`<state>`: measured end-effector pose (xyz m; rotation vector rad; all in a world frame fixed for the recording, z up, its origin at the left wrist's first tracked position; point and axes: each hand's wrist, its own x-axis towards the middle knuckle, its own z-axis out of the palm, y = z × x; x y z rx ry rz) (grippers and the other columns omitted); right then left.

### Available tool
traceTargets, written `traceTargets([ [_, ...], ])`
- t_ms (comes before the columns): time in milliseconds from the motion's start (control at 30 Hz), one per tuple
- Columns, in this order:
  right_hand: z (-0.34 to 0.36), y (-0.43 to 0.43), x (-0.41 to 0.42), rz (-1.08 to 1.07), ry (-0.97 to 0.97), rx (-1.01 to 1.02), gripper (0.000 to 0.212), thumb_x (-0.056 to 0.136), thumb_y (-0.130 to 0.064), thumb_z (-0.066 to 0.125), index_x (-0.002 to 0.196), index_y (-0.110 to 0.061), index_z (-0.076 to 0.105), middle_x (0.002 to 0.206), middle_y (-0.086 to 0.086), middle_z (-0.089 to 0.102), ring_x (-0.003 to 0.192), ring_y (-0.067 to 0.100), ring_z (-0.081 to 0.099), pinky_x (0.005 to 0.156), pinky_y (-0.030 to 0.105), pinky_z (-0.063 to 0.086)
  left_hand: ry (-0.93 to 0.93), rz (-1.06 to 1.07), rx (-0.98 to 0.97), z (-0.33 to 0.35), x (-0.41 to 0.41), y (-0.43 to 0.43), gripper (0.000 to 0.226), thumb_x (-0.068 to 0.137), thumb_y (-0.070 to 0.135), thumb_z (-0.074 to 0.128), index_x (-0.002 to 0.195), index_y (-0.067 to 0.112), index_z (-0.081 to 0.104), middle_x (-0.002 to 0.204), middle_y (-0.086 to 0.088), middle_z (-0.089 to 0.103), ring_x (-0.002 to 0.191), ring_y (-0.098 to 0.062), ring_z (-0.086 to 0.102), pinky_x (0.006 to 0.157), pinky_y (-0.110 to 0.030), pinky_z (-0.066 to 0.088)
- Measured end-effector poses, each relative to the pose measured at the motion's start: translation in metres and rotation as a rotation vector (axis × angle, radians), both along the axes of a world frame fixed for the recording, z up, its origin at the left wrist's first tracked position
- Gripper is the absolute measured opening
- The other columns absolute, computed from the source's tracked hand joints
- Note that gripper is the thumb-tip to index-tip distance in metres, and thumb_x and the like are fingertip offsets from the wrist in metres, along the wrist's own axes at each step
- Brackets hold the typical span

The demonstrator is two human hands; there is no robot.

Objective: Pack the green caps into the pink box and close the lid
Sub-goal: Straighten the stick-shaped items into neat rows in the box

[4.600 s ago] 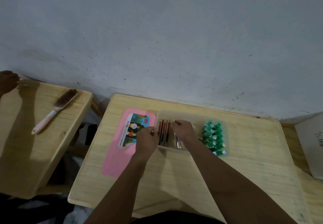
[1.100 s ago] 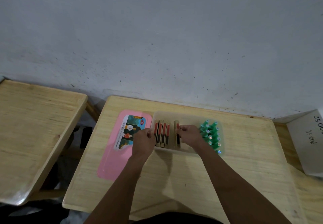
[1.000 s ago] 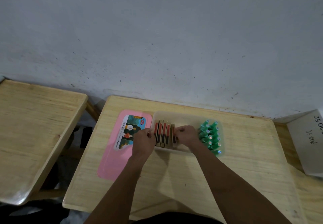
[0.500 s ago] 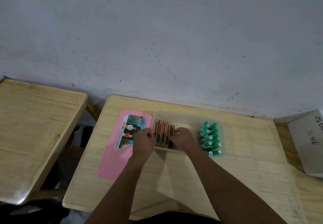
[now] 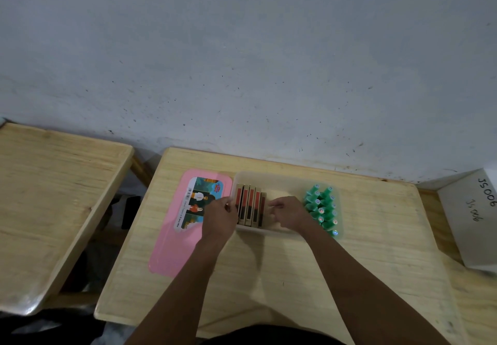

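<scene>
**Both hands at the row of slim boxes, green caps waiting at the tray's far end**

Now the left hand (image 5: 219, 217) rests at the left wall of the translucent tray (image 5: 282, 180), its fingers curled against the outermost of the slim tan-and-red boxes (image 5: 250, 206); whether they actually pinch it cannot be told. Those boxes stand on edge in a tight row between the two hands. The right hand (image 5: 291, 214) lies inside the tray, its fingertips (image 5: 271, 206) loosely bent and touching the right-most box of the row, gripping nothing that can be seen.

Just beyond the right hand's knuckles, at the tray's right end, the green caps (image 5: 321, 210) stand packed together in rows, some showing small coloured dots on top. Left of the left hand, the pink lid (image 5: 174, 247) lies flat on the wooden table (image 5: 363, 250), touching the tray's left side. Its printed label (image 5: 197, 202) shows cartoon figures, a barcode and a red-and-blue logo; the small print along its edge is too fine to read with certainty.

Well to the right of the right hand, a white carton (image 5: 473, 226) at the table's edge carries handwritten marks reading roughly "JS006".
</scene>
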<state>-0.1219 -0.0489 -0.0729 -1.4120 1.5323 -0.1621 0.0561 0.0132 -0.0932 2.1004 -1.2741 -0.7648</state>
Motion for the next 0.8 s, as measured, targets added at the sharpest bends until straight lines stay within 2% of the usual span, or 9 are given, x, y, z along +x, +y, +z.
traceTargets([
  [67, 0.01, 0.005, -0.002, 0.065, -0.029, -0.069, 0.018, 0.091, -0.008, 0.058, 0.101, -0.007, 0.073, 0.087, 0.003, 0.067, 0.076, 0.017, 0.064, 0.061, 0.019, 0.045, -0.011, -0.004, -0.02, -0.005, 0.002, 0.006, 0.033, 0.096, 0.03, 0.047, 0.115, 0.01, 0.065, 0.1, -0.008, 0.069, 0.089, -0.016, 0.063, 0.074, -0.027, 0.055],
  [133, 0.019, 0.013, -0.007, 0.188, -0.075, -0.073, 0.009, 0.09, -0.024, 0.066, 0.093, -0.019, 0.073, 0.09, -0.003, 0.07, 0.078, 0.01, 0.065, 0.067, 0.019, 0.048, -0.068, 0.024, -0.078, -0.008, 0.007, 0.017, 0.045, 0.096, 0.048, 0.037, 0.116, 0.016, 0.062, 0.109, -0.006, 0.065, 0.1, -0.017, 0.06, 0.082, -0.036, 0.055],
  [200, 0.023, 0.02, -0.011, 0.33, -0.076, -0.053, 0.018, 0.085, -0.035, 0.071, 0.096, -0.021, 0.075, 0.096, -0.007, 0.072, 0.086, 0.006, 0.065, 0.078, 0.021, 0.05, -0.205, 0.122, -0.077, -0.013, 0.017, 0.028, 0.05, 0.095, 0.053, 0.032, 0.119, 0.018, 0.057, 0.121, -0.009, 0.059, 0.114, -0.023, 0.053, 0.092, -0.044, 0.051],
  [300, 0.019, 0.03, -0.015, 0.398, -0.066, -0.063, 0.019, 0.084, -0.034, 0.074, 0.098, -0.022, 0.076, 0.093, -0.009, 0.073, 0.086, 0.003, 0.066, 0.083, 0.022, 0.052, -0.336, 0.305, 0.24, -0.021, 0.038, 0.042, 0.056, 0.092, 0.047, 0.046, 0.135, 0.012, 0.04, 0.143, -0.023, 0.036, 0.133, -0.04, 0.033, 0.107, -0.054, 0.034],
  [400, 0.016, 0.034, -0.015, 0.379, -0.04, -0.127, 0.017, 0.085, -0.035, 0.073, 0.097, -0.023, 0.077, 0.089, -0.012, 0.072, 0.083, 0.004, 0.066, 0.082, 0.025, 0.052, -0.31, 0.333, 0.433, -0.024, 0.05, 0.05, 0.063, 0.084, 0.048, 0.052, 0.133, 0.011, 0.035, 0.137, -0.022, 0.038, 0.128, -0.04, 0.037, 0.106, -0.054, 0.034],
  [533, 0.016, 0.036, -0.014, 0.375, -0.03, -0.142, 0.018, 0.085, -0.037, 0.072, 0.097, -0.025, 0.077, 0.089, -0.014, 0.073, 0.086, 0.004, 0.067, 0.084, 0.028, 0.053, -0.204, 0.405, 0.42, -0.018, 0.051, 0.047, 0.061, 0.083, 0.038, 0.059, 0.131, 0.008, 0.036, 0.132, -0.022, 0.039, 0.125, -0.04, 0.037, 0.107, -0.052, 0.029],
  [667, 0.013, 0.041, -0.015, 0.32, -0.048, -0.168, 0.016, 0.084, -0.037, 0.073, 0.095, -0.027, 0.078, 0.09, -0.015, 0.073, 0.087, 0.004, 0.067, 0.087, 0.03, 0.053, -0.036, 0.537, 0.494, -0.006, 0.055, 0.048, 0.058, 0.082, 0.037, 0.061, 0.125, 0.004, 0.042, 0.13, -0.021, 0.036, 0.119, -0.038, 0.039, 0.099, -0.045, 0.037],
  [733, 0.013, 0.044, -0.016, 0.304, -0.05, -0.171, 0.015, 0.084, -0.037, 0.073, 0.095, -0.027, 0.078, 0.093, -0.012, 0.075, 0.088, 0.006, 0.067, 0.086, 0.031, 0.053, 0.023, 0.593, 0.469, 0.0, 0.062, 0.049, 0.054, 0.082, 0.034, 0.06, 0.123, 0.002, 0.043, 0.129, -0.021, 0.038, 0.117, -0.037, 0.041, 0.097, -0.045, 0.039],
  [800, 0.014, 0.045, -0.015, 0.304, -0.046, -0.172, 0.014, 0.084, -0.036, 0.073, 0.094, -0.028, 0.078, 0.092, -0.011, 0.075, 0.088, 0.007, 0.068, 0.085, 0.031, 0.053, 0.109, 0.636, 0.335, 0.009, 0.066, 0.048, 0.049, 0.082, 0.03, 0.057, 0.119, 0.002, 0.046, 0.124, -0.021, 0.047, 0.112, -0.037, 0.048, 0.092, -0.043, 0.045],
])
